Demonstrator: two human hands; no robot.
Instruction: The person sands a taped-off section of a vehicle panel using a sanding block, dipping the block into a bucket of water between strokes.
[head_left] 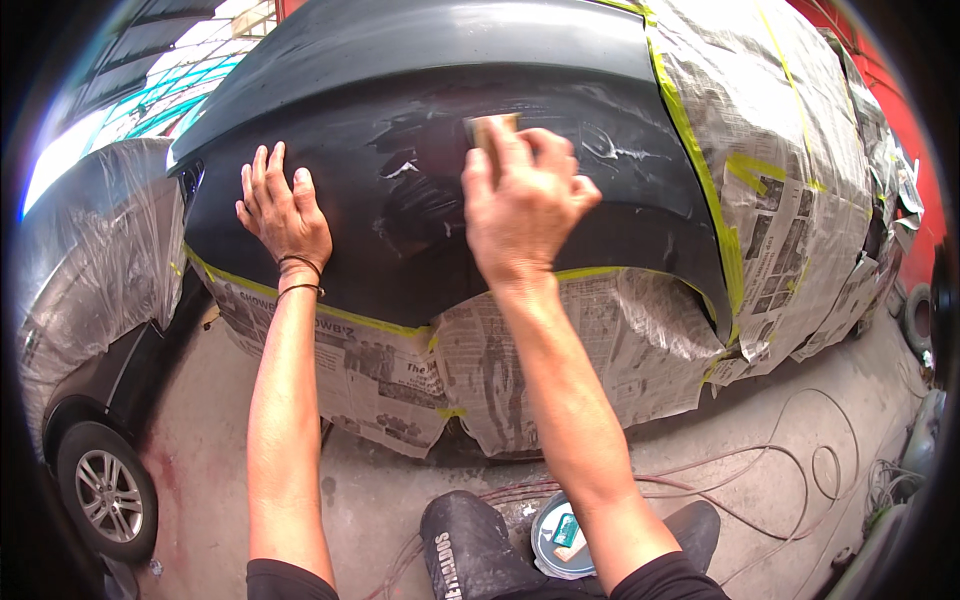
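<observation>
A dark grey car panel (360, 110), apparently a fender above a wheel arch, curves across the view with whitish smears and dull patches at its middle. My left hand (285, 210) rests flat against the panel's left part, fingers stretched out and holding nothing; dark bands circle its wrist. Right of the panel's middle, my right hand (525, 200) is closed around a small tan flat pad (493, 128) with a dark edge, held at the panel's surface. Its exact kind cannot be made out, as my fingers cover most of it. A white smear (615, 148) lies just right of that hand.
Newspaper (375, 370) and yellow-green masking tape (690, 130) border the panel below and right. A plastic-draped car (90, 240) stands at the left. Hoses (800, 470) loop over the concrete floor. Between my knees sits a round tub (550, 535) with a green packet on it.
</observation>
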